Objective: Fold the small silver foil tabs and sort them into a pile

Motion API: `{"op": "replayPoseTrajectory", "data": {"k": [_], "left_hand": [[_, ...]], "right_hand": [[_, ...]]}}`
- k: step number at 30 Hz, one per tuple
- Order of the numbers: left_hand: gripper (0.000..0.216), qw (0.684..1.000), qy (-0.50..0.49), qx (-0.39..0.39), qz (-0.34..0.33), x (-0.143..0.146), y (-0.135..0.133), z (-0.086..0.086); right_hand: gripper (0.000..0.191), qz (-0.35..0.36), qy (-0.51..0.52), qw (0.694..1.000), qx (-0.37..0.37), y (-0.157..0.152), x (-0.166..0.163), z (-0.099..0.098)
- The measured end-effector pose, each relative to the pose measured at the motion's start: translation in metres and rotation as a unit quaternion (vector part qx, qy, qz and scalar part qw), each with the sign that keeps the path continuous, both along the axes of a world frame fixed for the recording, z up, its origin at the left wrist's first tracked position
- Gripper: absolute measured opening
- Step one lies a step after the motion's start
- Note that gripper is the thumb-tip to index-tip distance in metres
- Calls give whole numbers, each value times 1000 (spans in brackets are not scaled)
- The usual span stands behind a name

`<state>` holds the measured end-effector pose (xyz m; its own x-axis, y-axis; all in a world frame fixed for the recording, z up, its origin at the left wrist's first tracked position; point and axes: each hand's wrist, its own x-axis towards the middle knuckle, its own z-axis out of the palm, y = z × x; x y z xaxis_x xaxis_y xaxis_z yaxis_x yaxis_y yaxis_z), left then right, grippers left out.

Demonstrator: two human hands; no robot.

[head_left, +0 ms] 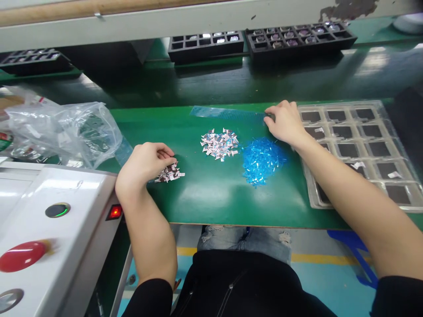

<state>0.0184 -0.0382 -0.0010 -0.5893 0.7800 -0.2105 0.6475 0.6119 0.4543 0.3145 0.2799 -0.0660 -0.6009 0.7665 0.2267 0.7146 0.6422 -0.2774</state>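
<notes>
My left hand [143,164] is at the left, its fingers curled and thumb drawn in over a small pile of flat white-and-brown pieces [171,173]. Whatever its fingertips grip is hidden. My right hand [287,122] reaches to the back of the green mat, thumb and forefinger closed around the right end of a clear bluish film strip [224,112]. Between the hands is a larger heap of small white-and-pink tabs [220,144]. Just in front of my right hand lies a heap of tiny bright-blue plastic pieces [262,160].
A clear compartment tray [372,132] with dark squares lies under my right forearm. Crumpled plastic bags [69,132] are at the left, behind a white machine [79,189] with a red button [23,256]. Black divided boxes [206,48] stand beneath the shelf edge [211,22].
</notes>
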Motion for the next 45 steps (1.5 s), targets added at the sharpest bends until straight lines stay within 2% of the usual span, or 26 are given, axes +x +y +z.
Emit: {"op": "replayPoseTrajectory", "data": {"k": [6, 10, 15, 19, 24, 28, 33, 36, 39, 42, 45], "left_hand": [[22, 995, 87, 7, -40, -6, 1, -8], [25, 985, 142, 78, -55, -5, 3, -10], [21, 973, 48, 225, -23, 15, 11, -8], [13, 942, 22, 325, -77, 44, 25, -16], [7, 901, 10, 401, -168, 76, 43, -34], [8, 878, -17, 437, -196, 88, 50, -46], [11, 865, -27, 463, -190, 89, 53, -55], [17, 871, -30, 455, -183, 88, 55, -58], [16, 869, -23, 454, -195, 89, 57, -60], [17, 870, -13, 454, -195, 89, 58, -61], [21, 868, -17, 457, -194, 89, 57, -62]], "right_hand": [[42, -10, 6, 1000, -16, -11, 0, 12], [36, -5, 36, 999, -11, -10, 1, 12], [22, 4, 65, 997, -32, -1, -1, 7], [20, 0, 90, 996, -15, 6, -1, 4], [12, 28, 158, 987, -28, 14, 2, 0], [15, 11, 134, 990, -28, 2, 3, 9], [30, 20, 114, 993, 28, -35, -3, 31], [38, 1, 79, 997, -6, -45, -5, 35], [42, -28, 53, 998, -36, -42, -5, 35], [35, 26, 121, 992, -14, -44, -6, 38], [23, 131, 222, 965, -38, -67, -11, 46]]}}
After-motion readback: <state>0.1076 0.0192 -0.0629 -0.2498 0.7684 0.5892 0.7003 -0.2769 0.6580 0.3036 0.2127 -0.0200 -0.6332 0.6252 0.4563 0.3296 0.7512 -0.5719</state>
